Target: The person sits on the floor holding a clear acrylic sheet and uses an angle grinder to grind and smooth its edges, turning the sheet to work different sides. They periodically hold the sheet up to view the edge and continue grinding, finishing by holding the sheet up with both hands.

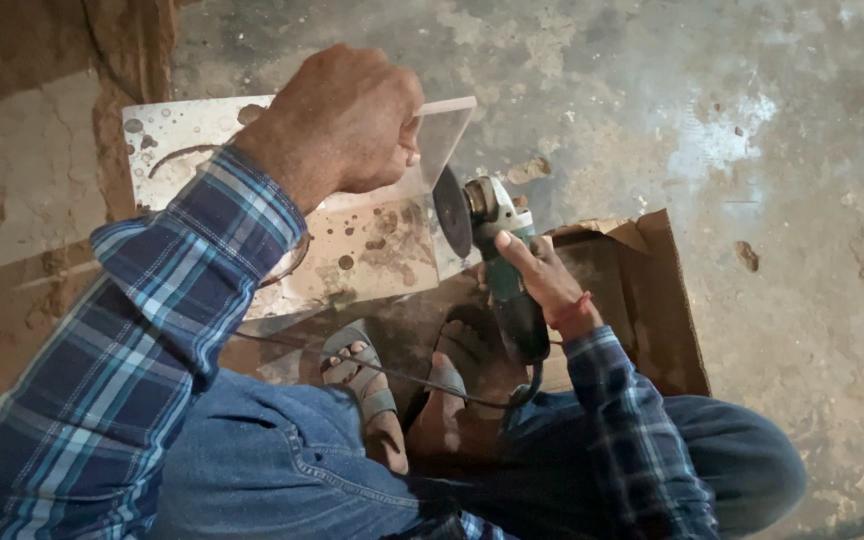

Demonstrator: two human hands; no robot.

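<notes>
While the person squats on cardboard (652,290):
Left hand (342,120): grip clenched on the tile (372,240) top edge.
Right hand (542,280): grip wrapped round the grinder (497,250).
Tile: tilted on the floor (752,150), disc (452,210) at its right edge.

Flattened brown cardboard box (652,300) on floor, under person's feet, rt side

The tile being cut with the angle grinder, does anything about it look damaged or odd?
Yes. The tile is stained with dark spots and brown patches, and a curved ring mark shows near its far left corner. It lies on flattened cardboard, with the left hand over its far edge while the right hand holds the angle grinder.
</notes>
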